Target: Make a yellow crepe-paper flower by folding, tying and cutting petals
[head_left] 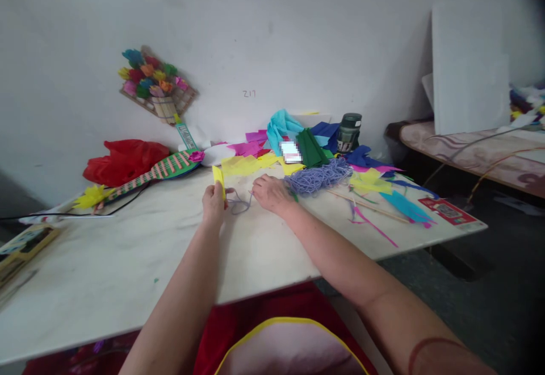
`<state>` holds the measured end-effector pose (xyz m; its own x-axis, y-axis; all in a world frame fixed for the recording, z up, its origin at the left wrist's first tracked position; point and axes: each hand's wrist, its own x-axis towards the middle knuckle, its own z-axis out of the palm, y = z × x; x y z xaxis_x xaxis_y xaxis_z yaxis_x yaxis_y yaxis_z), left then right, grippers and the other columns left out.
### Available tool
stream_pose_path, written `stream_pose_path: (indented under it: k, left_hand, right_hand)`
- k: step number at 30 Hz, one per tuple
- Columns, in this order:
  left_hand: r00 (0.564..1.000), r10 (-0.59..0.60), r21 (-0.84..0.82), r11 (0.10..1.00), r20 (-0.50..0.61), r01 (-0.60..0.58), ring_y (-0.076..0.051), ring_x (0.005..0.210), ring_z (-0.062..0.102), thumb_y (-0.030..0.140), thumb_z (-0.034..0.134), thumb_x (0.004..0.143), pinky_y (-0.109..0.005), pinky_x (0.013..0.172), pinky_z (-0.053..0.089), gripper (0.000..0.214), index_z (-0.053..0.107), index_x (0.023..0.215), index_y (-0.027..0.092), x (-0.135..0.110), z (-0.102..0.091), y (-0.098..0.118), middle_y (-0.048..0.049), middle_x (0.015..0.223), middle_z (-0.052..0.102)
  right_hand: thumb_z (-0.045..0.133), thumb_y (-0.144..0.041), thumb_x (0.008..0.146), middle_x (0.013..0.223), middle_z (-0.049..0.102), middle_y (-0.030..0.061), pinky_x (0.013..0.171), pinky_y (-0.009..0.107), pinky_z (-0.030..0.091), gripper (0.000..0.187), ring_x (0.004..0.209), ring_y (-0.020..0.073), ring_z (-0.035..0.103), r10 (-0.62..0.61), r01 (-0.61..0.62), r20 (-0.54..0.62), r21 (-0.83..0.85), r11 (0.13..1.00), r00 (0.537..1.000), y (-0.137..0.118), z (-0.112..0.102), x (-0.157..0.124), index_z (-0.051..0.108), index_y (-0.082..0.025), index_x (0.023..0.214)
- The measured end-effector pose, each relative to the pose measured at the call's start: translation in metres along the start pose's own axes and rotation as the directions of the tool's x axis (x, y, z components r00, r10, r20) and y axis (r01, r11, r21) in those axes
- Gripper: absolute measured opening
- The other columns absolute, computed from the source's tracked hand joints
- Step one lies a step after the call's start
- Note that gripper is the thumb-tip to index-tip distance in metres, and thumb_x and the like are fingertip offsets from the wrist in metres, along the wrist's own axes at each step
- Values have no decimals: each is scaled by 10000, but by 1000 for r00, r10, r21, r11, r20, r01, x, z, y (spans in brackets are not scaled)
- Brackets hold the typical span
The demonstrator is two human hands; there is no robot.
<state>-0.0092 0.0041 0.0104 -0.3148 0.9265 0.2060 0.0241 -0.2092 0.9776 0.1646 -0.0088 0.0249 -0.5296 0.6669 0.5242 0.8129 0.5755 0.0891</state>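
My left hand (pixel 213 200) is closed around a folded strip of yellow crepe paper (pixel 218 177), which stands up out of the fist above the table. A length of purple yarn (pixel 240 209) loops from beside that strip across to my right hand (pixel 269 192). The fingers of my right hand are pinched together on the yarn. Just right of my right hand lies a tangled heap of the same purple yarn (pixel 318 176). Flat yellow paper pieces (pixel 238 165) lie behind both hands.
At the back are crepe paper in turquoise (pixel 281 128) and dark green (pixel 311 149), a phone (pixel 291 151) and a dark jar (pixel 349 132). Wooden sticks (pixel 374 207) lie right. Red fabric (pixel 128 162) and a green craft piece (pixel 170 166) lie left. Paper flowers (pixel 149 76) hang on the wall.
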Motion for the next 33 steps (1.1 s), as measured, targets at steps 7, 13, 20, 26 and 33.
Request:
stream_pose_path:
  k: [7,13,20,26,33]
  left_hand:
    - [993,24,-48,999,114,-19,-38,287,324,514,485,728,-197,304,222,351,433,692,169,-6,5,4,-64,687,657]
    - [999,2,9,1000,42,-2,-75,419,492,481,480,734,-187,366,334,323,464,738,158,-4,3,4,-65,738,649]
    - [970,-93,-72,991,226,111,-56,380,398,468,548,695,-177,370,321,329,426,651,166,-7,4,4,59,482,434]
    - [966,-103,-85,988,239,127,-52,351,367,441,609,654,-170,328,260,334,411,637,173,-7,2,1,82,447,379]
    - [992,-129,-67,989,5,129,-134,415,551,436,459,775,-258,449,464,270,393,736,178,0,2,2,-12,504,575]
  right_hand:
    - [417,-175,839,1050,600,93,851,358,349,231,1011,197,435,-272,274,-83,21,961,959,-10,8,3,645,-140,830]
    - [402,-175,837,974,619,67,899,384,306,248,1043,207,406,-429,435,-118,31,900,896,-16,10,5,644,-163,785]
    - [368,-206,851,782,598,62,864,360,331,278,862,178,461,-513,517,-85,36,855,854,-27,6,3,628,-161,763]
    - [344,-226,859,923,607,42,993,408,237,276,1040,185,430,-578,585,-197,-23,811,792,-36,-2,3,615,-191,820]
    - [334,-276,859,897,637,68,995,456,162,306,977,205,471,154,-119,-325,126,985,933,2,-15,-4,623,-177,833]
